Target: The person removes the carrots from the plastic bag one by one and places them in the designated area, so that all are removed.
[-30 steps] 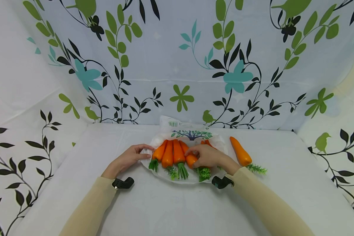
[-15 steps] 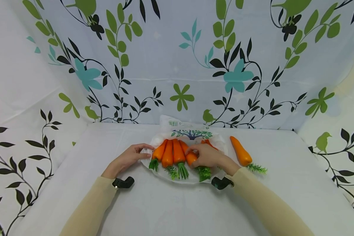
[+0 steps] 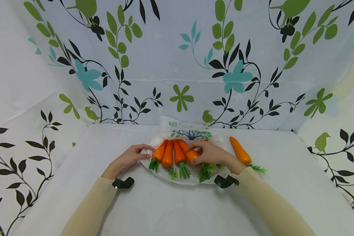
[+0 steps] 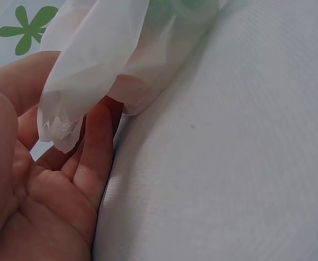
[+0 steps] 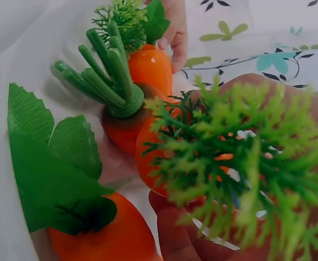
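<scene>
Several orange toy carrots (image 3: 167,155) with green tops lie side by side on a white, tree-printed plastic bag (image 3: 181,126) in the head view. My left hand (image 3: 132,154) pinches the bag's left edge between thumb and fingers; the crumpled plastic (image 4: 93,70) hangs over the fingers in the left wrist view. Toward the bag's right side, my right hand (image 3: 211,153) grips a carrot (image 3: 192,156) between thumb and fingers. Its feathery green top (image 5: 240,163) covers much of that hand in the right wrist view. A broad-leaved carrot (image 5: 110,231) lies just below, partly hidden by the right hand in the head view.
A single carrot (image 3: 240,151) lies on the white table (image 3: 177,209) to the right of the bag, close to my right forearm. Behind the table hangs a leaf-patterned cloth (image 3: 153,65), which also lines both sides.
My right hand has shifted slightly, and more feathery green now shows beneath it. The green-stemmed carrot in the middle has turned a little to the right. My left hand has stayed put.
</scene>
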A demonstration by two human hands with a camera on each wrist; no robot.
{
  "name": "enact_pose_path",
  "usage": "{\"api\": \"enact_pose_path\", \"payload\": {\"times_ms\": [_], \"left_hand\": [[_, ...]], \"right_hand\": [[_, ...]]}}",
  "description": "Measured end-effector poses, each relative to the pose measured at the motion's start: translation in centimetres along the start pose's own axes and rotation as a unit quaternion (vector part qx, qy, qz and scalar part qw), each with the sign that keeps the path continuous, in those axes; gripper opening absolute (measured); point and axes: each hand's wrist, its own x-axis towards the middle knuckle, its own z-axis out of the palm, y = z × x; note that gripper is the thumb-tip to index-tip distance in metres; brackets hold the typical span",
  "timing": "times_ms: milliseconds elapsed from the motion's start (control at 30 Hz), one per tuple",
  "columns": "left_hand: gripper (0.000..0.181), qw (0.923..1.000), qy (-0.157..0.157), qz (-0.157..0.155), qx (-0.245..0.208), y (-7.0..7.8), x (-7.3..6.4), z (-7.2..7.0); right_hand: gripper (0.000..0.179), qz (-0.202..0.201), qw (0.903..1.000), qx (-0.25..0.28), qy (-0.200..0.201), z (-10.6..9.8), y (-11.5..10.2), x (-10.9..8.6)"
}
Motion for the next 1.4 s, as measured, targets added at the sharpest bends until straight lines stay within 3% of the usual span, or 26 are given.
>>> {"api": "enact_pose_path", "payload": {"times_ms": [600,1400], "left_hand": [[0.036,1.0,-0.001,-0.005,-0.003,0.1,0.0,0.0],[0.037,0.9998,-0.003,-0.006,-0.016,0.2,-0.2,0.0]], "right_hand": [[0.041,0.026,0.9987,0.042,0.01,-0.5,0.6,-2.4],[0.041,-0.01,0.9987,0.042,0.026,-2.1,-0.2,-5.9]]}}
